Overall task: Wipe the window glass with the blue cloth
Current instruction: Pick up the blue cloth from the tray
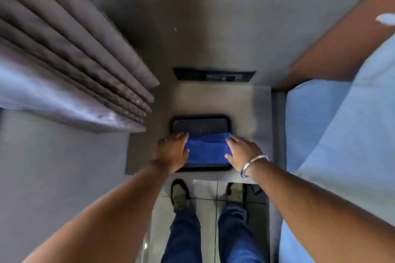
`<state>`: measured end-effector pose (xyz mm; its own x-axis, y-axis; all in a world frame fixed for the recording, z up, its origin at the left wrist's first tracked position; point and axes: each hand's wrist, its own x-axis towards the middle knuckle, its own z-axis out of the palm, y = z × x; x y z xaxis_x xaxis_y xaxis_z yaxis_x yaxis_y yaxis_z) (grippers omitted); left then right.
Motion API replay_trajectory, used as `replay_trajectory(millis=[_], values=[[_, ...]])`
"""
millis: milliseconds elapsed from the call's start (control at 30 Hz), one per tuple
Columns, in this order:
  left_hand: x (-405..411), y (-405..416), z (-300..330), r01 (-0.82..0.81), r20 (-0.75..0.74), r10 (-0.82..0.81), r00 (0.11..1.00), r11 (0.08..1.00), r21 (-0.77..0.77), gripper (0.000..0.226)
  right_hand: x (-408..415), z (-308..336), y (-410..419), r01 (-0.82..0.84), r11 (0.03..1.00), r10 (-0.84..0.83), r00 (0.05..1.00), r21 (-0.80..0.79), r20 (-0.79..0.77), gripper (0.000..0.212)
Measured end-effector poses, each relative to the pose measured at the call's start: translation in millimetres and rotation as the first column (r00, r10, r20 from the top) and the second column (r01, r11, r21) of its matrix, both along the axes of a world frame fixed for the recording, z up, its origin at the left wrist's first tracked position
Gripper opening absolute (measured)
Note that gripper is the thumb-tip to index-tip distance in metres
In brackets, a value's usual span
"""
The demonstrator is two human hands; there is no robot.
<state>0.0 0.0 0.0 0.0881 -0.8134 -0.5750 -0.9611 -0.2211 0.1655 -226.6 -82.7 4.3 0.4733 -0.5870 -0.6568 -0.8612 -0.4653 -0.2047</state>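
Observation:
A blue cloth (pixel 207 149) lies folded in the near half of a black tray (pixel 199 124) on a small grey table (pixel 245 104). My left hand (pixel 172 150) rests on the cloth's left edge, fingers spread over it. My right hand (pixel 243 151), a bracelet on its wrist, touches the cloth's right edge with fingers apart. Whether either hand grips the cloth is unclear. No window glass is in view; a grey curtain (pixel 70 66) hangs at the left.
A bed with a light blue cover (pixel 342 130) and a brown headboard (pixel 342 45) fills the right side. A dark panel (pixel 213 74) sits on the wall behind the table. My feet (pixel 180 194) stand on tiled floor just before the table.

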Motion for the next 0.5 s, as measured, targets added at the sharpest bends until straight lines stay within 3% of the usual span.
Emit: replay_trajectory(millis=[200,300,367,433,500], values=[[9,-24,-86,0.206,0.038,-0.207,0.978,0.978,0.017,0.081,26,-91,-6,-0.120,0.986,0.119,0.993,-0.115,-0.020,0.091],[7,-24,-103,0.297,0.101,-0.297,0.950,0.955,0.012,0.085,33,-106,-2,-0.134,0.979,0.124,0.989,-0.156,-0.076,0.075],[6,-27,-113,0.259,0.108,-0.263,0.959,0.965,0.047,0.073,40,-113,-5,-0.138,0.986,0.127,0.985,-0.094,-0.115,0.055],[9,-30,-112,0.199,0.007,-0.202,0.979,0.972,0.127,0.053,42,-112,-9,-0.111,0.994,0.112,0.988,0.013,-0.103,0.043],[17,-30,-99,0.098,-0.163,-0.064,0.985,0.972,0.212,0.044,39,-99,-13,0.048,0.981,-0.043,0.999,0.187,-0.030,0.054]])
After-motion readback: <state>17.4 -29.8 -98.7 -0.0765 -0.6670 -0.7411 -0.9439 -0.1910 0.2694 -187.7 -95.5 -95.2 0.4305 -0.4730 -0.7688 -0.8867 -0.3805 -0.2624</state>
